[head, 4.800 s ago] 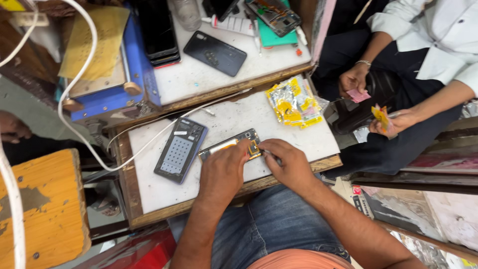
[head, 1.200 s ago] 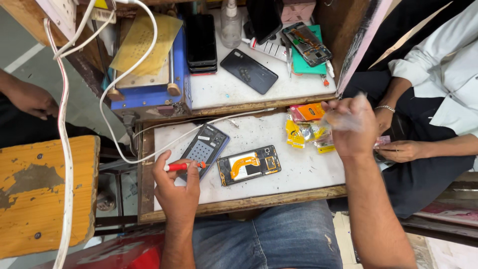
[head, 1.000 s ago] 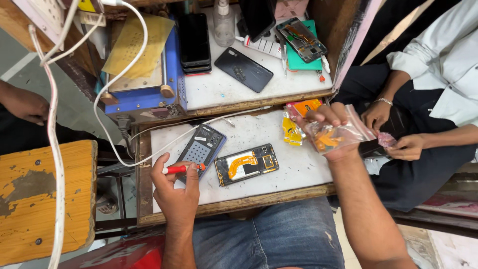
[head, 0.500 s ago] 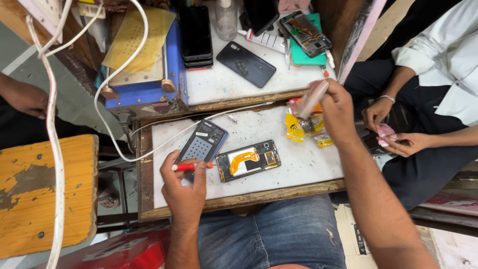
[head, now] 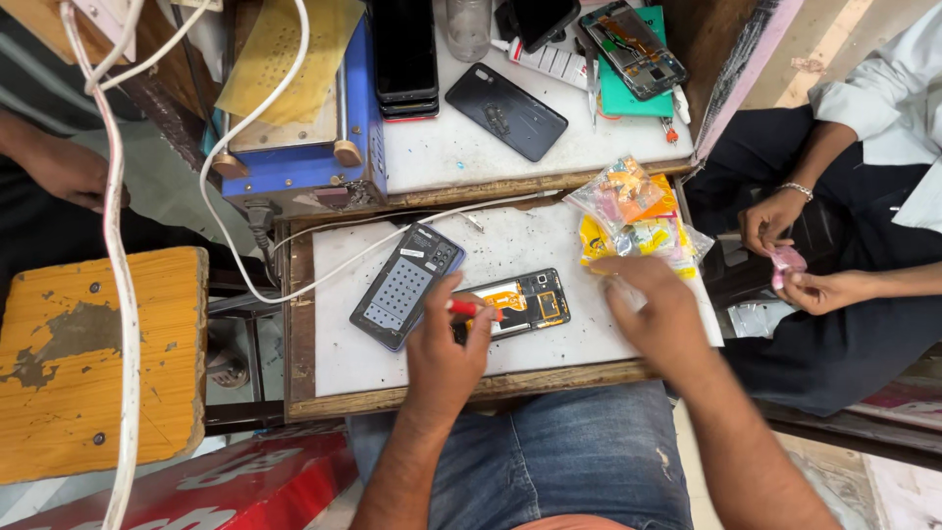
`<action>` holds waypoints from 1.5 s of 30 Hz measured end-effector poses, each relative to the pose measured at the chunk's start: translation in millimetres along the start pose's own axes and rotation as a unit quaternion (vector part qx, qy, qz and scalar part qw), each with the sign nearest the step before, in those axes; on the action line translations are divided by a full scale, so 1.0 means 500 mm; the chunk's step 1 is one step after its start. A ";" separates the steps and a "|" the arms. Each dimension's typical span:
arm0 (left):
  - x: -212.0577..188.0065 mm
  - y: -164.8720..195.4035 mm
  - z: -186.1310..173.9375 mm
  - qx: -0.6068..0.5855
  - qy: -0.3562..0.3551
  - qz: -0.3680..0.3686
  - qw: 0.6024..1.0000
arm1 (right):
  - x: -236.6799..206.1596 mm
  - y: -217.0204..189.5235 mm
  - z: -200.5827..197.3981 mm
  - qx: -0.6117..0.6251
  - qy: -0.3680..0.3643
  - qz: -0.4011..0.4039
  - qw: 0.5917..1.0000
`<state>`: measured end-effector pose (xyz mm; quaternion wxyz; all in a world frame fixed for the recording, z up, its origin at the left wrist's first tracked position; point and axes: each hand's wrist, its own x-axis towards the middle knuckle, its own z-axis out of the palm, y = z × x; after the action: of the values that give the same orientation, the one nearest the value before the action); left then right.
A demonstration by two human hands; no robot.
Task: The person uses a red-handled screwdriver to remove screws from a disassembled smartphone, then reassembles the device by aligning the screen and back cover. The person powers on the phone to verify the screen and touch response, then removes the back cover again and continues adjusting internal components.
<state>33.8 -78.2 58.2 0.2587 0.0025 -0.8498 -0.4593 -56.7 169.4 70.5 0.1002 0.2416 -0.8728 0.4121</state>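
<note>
Two hands work over the white counter (head: 549,245). The left hand (head: 446,348) has its fingers closed on a red-handled tool (head: 469,308), the tip over the opened phone (head: 520,301), which lies just beyond and right of it, long axis running left to right. The right hand (head: 653,314) rests blurred beside the small parts bags (head: 633,211); whether its fingers grip anything cannot be told. A second phone body (head: 407,285) lies just left, tilted.
</note>
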 end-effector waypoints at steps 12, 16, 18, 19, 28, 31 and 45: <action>-0.009 0.020 0.103 0.013 -0.075 0.076 0.994 | -0.077 -0.010 0.063 0.031 -0.042 0.078 0.996; -0.014 0.025 0.124 0.006 -0.079 0.083 0.993 | -0.083 -0.001 0.060 0.057 -0.042 0.097 0.993; -0.013 0.024 0.134 0.011 -0.088 0.087 0.992 | -0.086 0.004 0.056 0.073 -0.059 0.135 0.986; -0.015 0.025 0.138 0.017 -0.092 0.083 0.992 | -0.088 0.006 0.053 0.081 -0.066 0.154 0.982; -0.018 0.037 0.149 0.043 -0.101 0.102 0.989 | -0.093 0.012 0.041 0.079 -0.074 0.085 0.991; -0.021 0.043 0.151 0.061 -0.113 0.112 0.985 | -0.096 0.013 0.040 0.074 -0.077 0.076 0.991; -0.018 0.080 0.135 0.037 -0.158 0.161 0.974 | -0.098 0.023 0.042 0.030 -0.077 0.031 0.996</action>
<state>21.3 -0.1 55.6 0.1913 -0.1973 -0.8854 -0.3749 -19.8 176.2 31.0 0.0127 0.2485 -0.8722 0.4210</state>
